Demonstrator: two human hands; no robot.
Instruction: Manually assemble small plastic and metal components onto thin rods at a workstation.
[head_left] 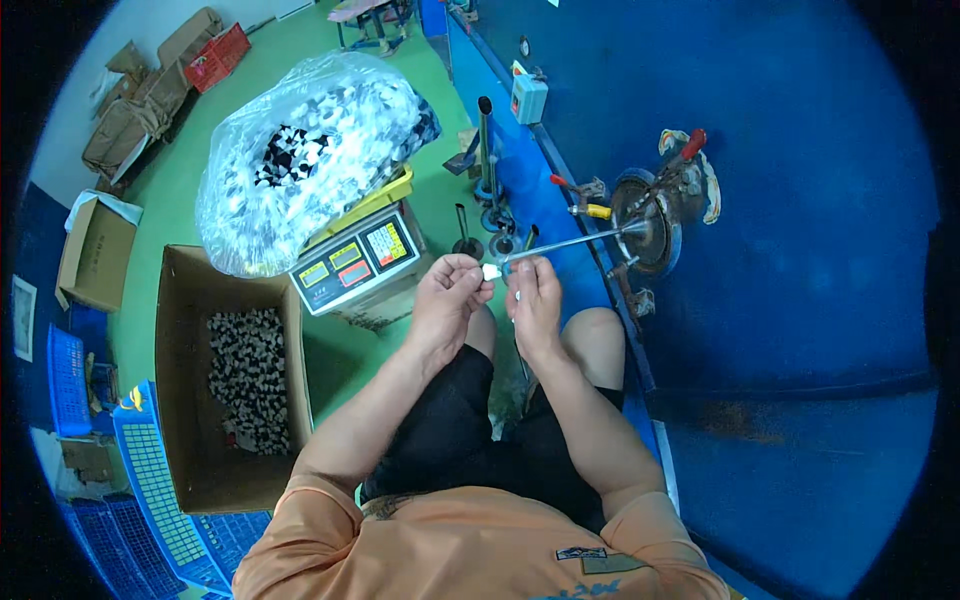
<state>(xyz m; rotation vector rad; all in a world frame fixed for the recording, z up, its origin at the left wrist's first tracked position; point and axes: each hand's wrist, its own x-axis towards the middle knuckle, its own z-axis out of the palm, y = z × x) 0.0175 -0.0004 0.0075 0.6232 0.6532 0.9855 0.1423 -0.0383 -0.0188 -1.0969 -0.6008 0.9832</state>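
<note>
In front of my knees, my left hand (448,302) pinches a small white plastic piece (491,271) between thumb and fingers. The piece is at the near tip of a thin metal rod (570,242), which reaches out from a round, rusty metal fixture (648,225) on the right. Close beside it, my right hand (537,303) has its fingers closed at the rod's tip. A bit of white shows at those fingers, but what they hold is too small to make out.
A clear bag (240,215) of black and white pieces rests in a yellow crate (375,198) on a digital scale (345,275). Left stands a cardboard box (178,370) holding many small pieces. A blue machine panel (800,250) borders my right side. Metal posts (486,140) stand ahead.
</note>
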